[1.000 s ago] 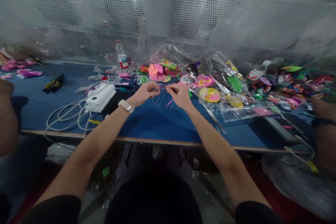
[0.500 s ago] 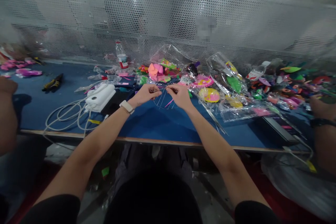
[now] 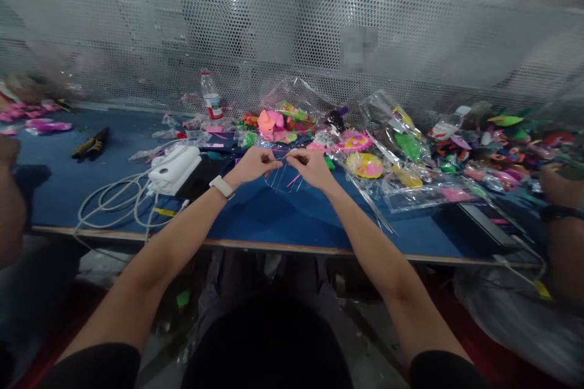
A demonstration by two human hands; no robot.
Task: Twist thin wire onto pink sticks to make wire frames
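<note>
Clear plastic sleeve is hanging between your two hands, just above the blue table and near its middle. Your left hand and right hand are meeting almost knuckle to knuckle. Each is pinching the sleeve's upper edge with fingertips drawn narrow, and your own knuckles are hiding the exact grip points. A pink stick is showing through the sleeve at a tilt; I cannot tell whether it is lying inside the sleeve or on the table behind it. The sleeve's outline is fading against the blue, with only a few glints marking its edges.

You are wearing a pale wristband on the left wrist. To your left a white power block is sitting on the table, with white cables looping toward the near edge. A plastic bottle is standing upright by the perforated metal screen at the back. Bagged coloured toys are piling up just beyond and to the right of your hands, the separate pieces blurring together. A dark hand tool, too small to identify, is lying far left. The left frame edge is cutting off another person's arm, and the right edge is cutting off a second arm wearing a dark band.
</note>
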